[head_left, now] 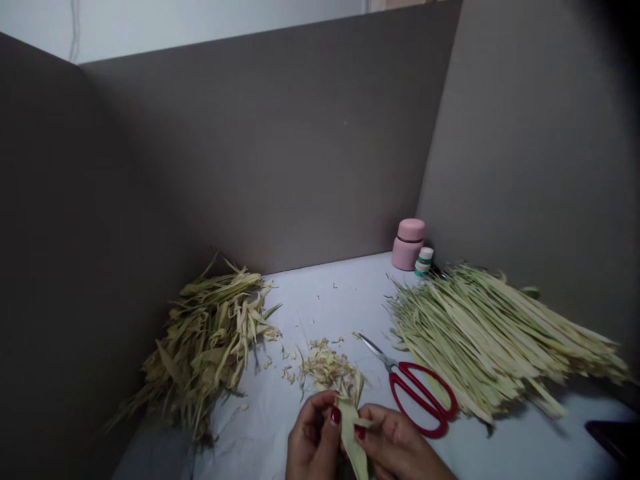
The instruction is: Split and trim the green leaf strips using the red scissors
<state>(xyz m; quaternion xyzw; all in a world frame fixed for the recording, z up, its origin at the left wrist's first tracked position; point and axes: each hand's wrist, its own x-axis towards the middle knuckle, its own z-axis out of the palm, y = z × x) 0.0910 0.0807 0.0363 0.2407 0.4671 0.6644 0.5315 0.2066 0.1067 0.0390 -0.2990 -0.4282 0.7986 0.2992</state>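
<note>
Between my two hands, near the bottom of the head view, is a pale dried husk leaf (353, 445). My left hand (314, 437) pinches its upper end between thumb and fingers. My right hand (397, 443) is closed on a narrow strip at the leaf's right edge, which sticks out sideways. Just beyond my fingers lies a small heap of husk scraps (327, 367). Scissors with red handles (423, 400) rest to the right of the heap, blades slightly apart and pointing away to the left.
A tangled pile of dried husks (210, 340) lies on the left. Long flat husk strips (495, 333) are laid out on the right. A pink jar (409, 245) and a small white-and-green bottle (424, 261) stand at the back. Grey panels (270, 147) enclose the white table (320, 310).
</note>
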